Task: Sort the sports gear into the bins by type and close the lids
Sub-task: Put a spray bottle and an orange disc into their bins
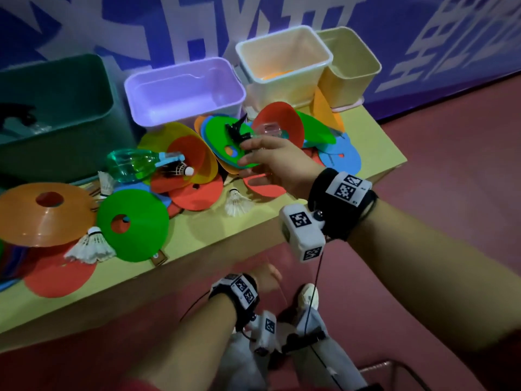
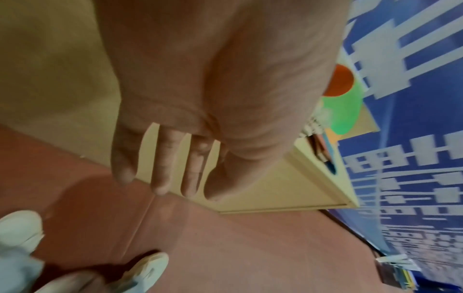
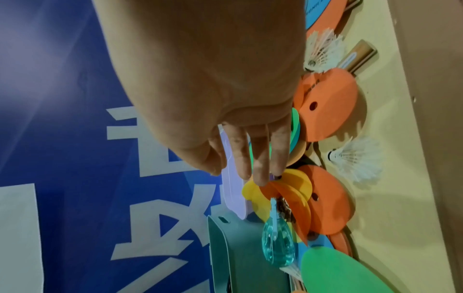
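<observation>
A clear spray bottle [image 1: 269,130] with a black trigger head lies on the pile of coloured disc cones [image 1: 220,136] at the table's back. My right hand [image 1: 253,156] reaches just in front of it with its fingers [image 3: 260,174] extended and nothing held; whether the thumb touches the bottle I cannot tell. A teal spray bottle [image 1: 132,165] lies left of it, and also shows in the right wrist view [image 3: 278,245]. White shuttlecocks [image 1: 90,246] [image 1: 236,203] lie among the cones. My left hand [image 1: 265,277] hangs below the table edge, fingers [image 2: 162,168] relaxed and empty.
Four open bins stand along the back: dark green [image 1: 107,88], purple [image 1: 132,80], cream [image 1: 282,32], yellow [image 1: 372,60]. Orange [image 1: 42,218] and green [image 1: 132,224] cones lie at the front left. Paddle handles stick out under the cones. A blue printed wall stands behind.
</observation>
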`<state>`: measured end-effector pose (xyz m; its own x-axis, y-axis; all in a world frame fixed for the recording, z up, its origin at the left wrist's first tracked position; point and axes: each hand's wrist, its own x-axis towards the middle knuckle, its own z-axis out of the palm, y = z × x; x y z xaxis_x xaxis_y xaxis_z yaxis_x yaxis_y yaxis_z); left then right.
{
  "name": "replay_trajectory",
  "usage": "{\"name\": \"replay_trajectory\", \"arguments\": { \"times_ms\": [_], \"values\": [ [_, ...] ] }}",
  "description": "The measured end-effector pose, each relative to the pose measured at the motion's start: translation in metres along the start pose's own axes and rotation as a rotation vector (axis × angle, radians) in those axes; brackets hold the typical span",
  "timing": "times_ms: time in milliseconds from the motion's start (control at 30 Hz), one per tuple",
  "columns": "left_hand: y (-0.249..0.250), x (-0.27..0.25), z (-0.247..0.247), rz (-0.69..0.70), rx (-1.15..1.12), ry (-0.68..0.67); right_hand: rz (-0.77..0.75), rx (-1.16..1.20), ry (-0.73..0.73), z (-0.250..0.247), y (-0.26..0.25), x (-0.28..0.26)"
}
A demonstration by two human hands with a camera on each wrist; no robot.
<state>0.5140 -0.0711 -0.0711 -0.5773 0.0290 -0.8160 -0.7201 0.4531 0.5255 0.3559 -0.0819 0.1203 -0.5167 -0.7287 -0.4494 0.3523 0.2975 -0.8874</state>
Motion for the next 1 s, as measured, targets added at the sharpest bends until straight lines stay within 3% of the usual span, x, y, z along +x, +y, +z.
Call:
{"name": "replay_trajectory", "arguments": {
  "times_ms": [267,500,667,1000],
  "values": [
    [-0.033,0.006,0.061,-0.25,-0.188,-0.319,0.018,-0.041,-0.047,0.039,0.013,0.004],
    [-0.019,0.002,0.072,-0.05,-0.327,-0.484,0.015,-0.049,-0.016,0.036,0.016,0.006],
    [0.002,0.006,0.084,-0.004,-0.422,-0.548,0.01,-0.065,0.022,0.02,0.018,0.014],
    [0.016,0.023,0.102,0.063,-0.27,-0.564,0.006,-0.048,0.054,-0.006,0.018,0.023]
  ]
}}
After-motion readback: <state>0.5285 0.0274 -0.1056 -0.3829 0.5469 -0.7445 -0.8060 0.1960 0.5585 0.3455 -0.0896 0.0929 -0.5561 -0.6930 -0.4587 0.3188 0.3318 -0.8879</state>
